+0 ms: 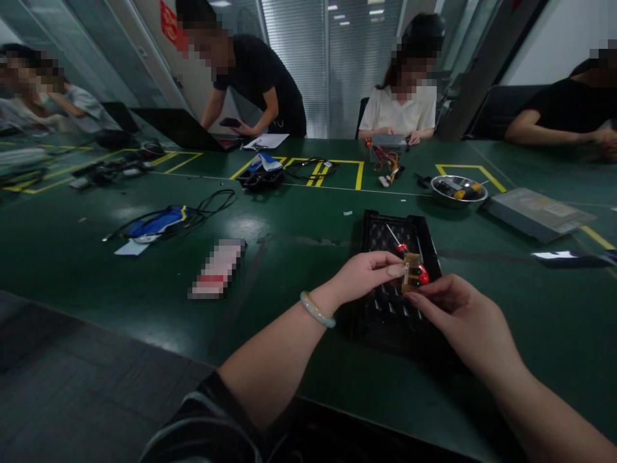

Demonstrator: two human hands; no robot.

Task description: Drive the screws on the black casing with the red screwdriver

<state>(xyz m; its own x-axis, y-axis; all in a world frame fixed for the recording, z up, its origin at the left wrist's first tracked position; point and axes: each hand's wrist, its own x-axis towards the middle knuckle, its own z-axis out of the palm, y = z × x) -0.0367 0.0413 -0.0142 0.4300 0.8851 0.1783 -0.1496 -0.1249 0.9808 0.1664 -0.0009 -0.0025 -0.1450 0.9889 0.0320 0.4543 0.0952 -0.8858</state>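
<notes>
Between my two hands, above a black tray (400, 342), is a small amber slotted piece (411, 273); its exact kind I cannot make out. My left hand (367, 276) pinches its left side with thumb and fingers. At its lower right edge, the thumb and fingertips of my right hand (465, 312) are closed on it. Just behind it in the tray lies a screwdriver with a red and black handle (424, 275), partly hidden by the amber piece. Its thin shaft points up and to the left. The tray's floor has a raised pattern.
A metal bowl (459, 191) of tools stands beyond the tray, with a flat grey metal box (540, 212) right of it. A blurred phone-shaped thing (218, 269) and a blue pouch (159, 222) with cables lie left. Several people are around the green table (289, 321).
</notes>
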